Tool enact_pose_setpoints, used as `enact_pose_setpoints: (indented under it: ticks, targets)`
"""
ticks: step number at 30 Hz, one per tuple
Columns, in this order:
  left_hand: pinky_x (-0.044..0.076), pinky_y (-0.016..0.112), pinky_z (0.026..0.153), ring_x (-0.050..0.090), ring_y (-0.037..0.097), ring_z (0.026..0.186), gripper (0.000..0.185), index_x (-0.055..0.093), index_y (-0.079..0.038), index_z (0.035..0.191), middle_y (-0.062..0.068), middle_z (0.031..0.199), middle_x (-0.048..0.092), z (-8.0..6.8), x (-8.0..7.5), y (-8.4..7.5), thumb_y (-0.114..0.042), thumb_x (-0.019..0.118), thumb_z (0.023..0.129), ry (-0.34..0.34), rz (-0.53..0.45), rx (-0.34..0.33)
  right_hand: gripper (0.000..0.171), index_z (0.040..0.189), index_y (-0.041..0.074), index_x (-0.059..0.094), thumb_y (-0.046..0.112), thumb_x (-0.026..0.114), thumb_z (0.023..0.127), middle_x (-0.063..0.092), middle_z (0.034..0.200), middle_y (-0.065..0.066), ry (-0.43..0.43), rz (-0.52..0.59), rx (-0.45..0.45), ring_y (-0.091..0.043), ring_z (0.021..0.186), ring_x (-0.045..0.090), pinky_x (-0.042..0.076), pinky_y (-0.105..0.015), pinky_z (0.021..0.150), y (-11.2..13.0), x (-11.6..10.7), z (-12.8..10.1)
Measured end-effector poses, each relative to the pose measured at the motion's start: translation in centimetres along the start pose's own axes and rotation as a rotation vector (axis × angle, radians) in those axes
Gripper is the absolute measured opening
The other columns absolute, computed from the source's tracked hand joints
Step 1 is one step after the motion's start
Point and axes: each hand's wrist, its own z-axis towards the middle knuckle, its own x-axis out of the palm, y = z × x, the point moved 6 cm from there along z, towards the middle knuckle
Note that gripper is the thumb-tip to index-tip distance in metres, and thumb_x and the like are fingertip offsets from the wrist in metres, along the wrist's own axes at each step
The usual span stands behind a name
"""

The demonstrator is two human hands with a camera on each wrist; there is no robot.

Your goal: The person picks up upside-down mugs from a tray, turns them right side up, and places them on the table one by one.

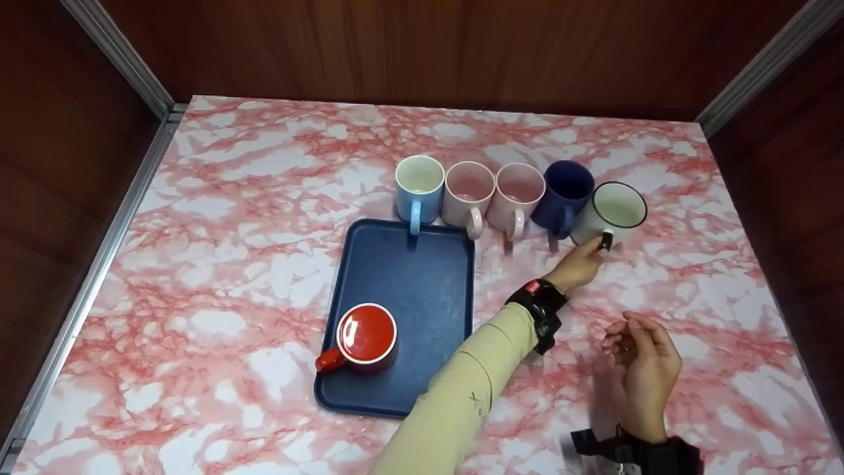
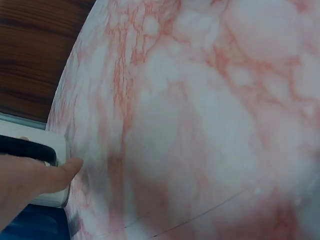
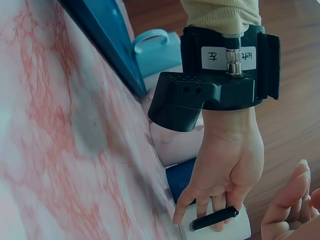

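My left hand [image 1: 578, 267] is at the black handle of a white mug with a dark rim [image 1: 618, 204], at the right end of a row of mugs. Seen from the right wrist, several fingers pass behind that handle [image 3: 215, 218] and grip it, while one finger points along the mug's side. The left wrist view shows the hand [image 2: 35, 177] only in part. Away from every mug, my right hand [image 1: 646, 366] hovers over the table's right side with loosely bent fingers and holds nothing.
Beside the white mug stand a dark blue mug [image 1: 568, 188], two pink mugs [image 1: 461, 208] [image 1: 511, 210] and a light blue mug [image 1: 422, 198]. A red mug [image 1: 367, 335] stands on a blue tray [image 1: 428, 277]. Wooden walls [image 1: 422, 53] enclose the marbled table [image 1: 217, 264].
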Motion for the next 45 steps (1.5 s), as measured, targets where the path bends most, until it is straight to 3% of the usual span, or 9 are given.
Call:
enact_pose_setpoints:
  ticks: [8,16,19,23,26,28,32,36,45]
  targets:
    - [0.021,0.013,0.1,0.021,0.015,0.134,0.051,0.016,-0.002,0.144,0.012,0.147,0.023,1.0,0.0,-1.0,-0.002,0.035,0.097,0.134,-0.216,0.081,0.021,0.1,-0.019,0.051,-0.001,0.053,0.09,0.059,0.071,-0.019,-0.099,0.053,0.064,-0.022,0.052,0.055,0.046,-0.024,0.044,2.1,3.6,-1.4]
    - [0.036,0.016,0.09,0.045,0.016,0.119,0.037,0.042,-0.001,0.132,0.015,0.131,0.048,1.0,0.0,-0.2,-0.01,0.044,0.096,0.065,-0.042,0.035,0.027,0.104,-0.02,0.049,0.003,0.054,0.09,0.058,0.072,-0.017,-0.125,-0.041,0.092,-0.02,0.053,0.055,0.047,-0.025,0.048,1.4,3.3,-1.2]
    - [0.035,0.015,0.092,0.043,0.009,0.12,0.037,0.041,-0.004,0.132,0.008,0.131,0.049,5.0,1.8,3.3,-0.01,0.044,0.096,0.089,-0.074,0.101,0.027,0.105,-0.019,0.049,0.004,0.053,0.091,0.058,0.073,-0.017,-0.125,-0.07,0.098,-0.02,0.054,0.055,0.047,-0.025,0.048,1.3,3.4,-1.2]
    - [0.031,0.015,0.095,0.036,0.008,0.125,0.042,0.033,-0.007,0.138,0.007,0.137,0.042,5.8,2.3,3.4,-0.009,0.042,0.097,0.17,-0.096,0.14,0.023,0.103,-0.016,0.052,0.004,0.052,0.092,0.059,0.073,-0.016,-0.136,-0.086,0.107,-0.019,0.053,0.055,0.047,-0.025,0.048,1.5,3.3,-1.1]
    - [0.024,0.014,0.099,0.027,0.011,0.131,0.049,0.023,-0.003,0.143,0.011,0.145,0.03,2.0,0.8,-0.4,-0.008,0.04,0.097,0.217,-0.04,0.084,0.022,0.102,-0.016,0.053,0.003,0.053,0.091,0.059,0.072,-0.016,-0.135,-0.07,0.103,-0.02,0.053,0.055,0.047,-0.024,0.047,1.7,3.3,-1.1]
    - [0.019,0.013,0.101,0.022,0.011,0.133,0.053,0.018,-0.003,0.144,0.011,0.147,0.024,1.3,0.5,-1.0,-0.006,0.04,0.096,0.219,-0.001,0.089,0.023,0.102,-0.017,0.052,0.003,0.054,0.091,0.059,0.072,-0.017,-0.114,-0.04,0.091,-0.02,0.053,0.055,0.047,-0.025,0.047,1.6,3.3,-1.0]
    - [0.015,0.013,0.102,0.021,0.01,0.132,0.054,0.02,-0.008,0.145,0.008,0.148,0.021,1.1,0.0,-1.0,-0.01,0.042,0.096,0.138,0.107,0.1,0.027,0.104,-0.019,0.05,0.004,0.055,0.09,0.06,0.073,-0.016,-0.043,-0.045,0.05,-0.02,0.055,0.056,0.047,-0.023,0.048,1.3,3.0,-0.8]
    - [0.024,0.015,0.1,0.036,0.012,0.126,0.052,0.024,-0.012,0.145,0.009,0.144,0.033,0.4,0.0,-0.7,-0.018,0.044,0.097,0.065,0.183,0.136,0.026,0.104,-0.017,0.051,0.005,0.054,0.091,0.061,0.073,-0.014,-0.026,-0.098,0.039,-0.018,0.055,0.057,0.047,-0.022,0.047,0.8,2.7,-0.5]
    - [0.029,0.017,0.098,0.038,0.008,0.124,0.045,0.044,-0.01,0.134,0.0,0.133,0.048,-4.2,-0.7,-1.6,-0.03,0.049,0.094,0.058,0.591,0.176,0.032,0.109,-0.014,0.052,0.012,0.056,0.091,0.062,0.075,-0.014,-0.016,-0.163,0.121,-0.018,0.057,0.058,0.049,-0.025,0.048,-1.1,1.3,0.3]
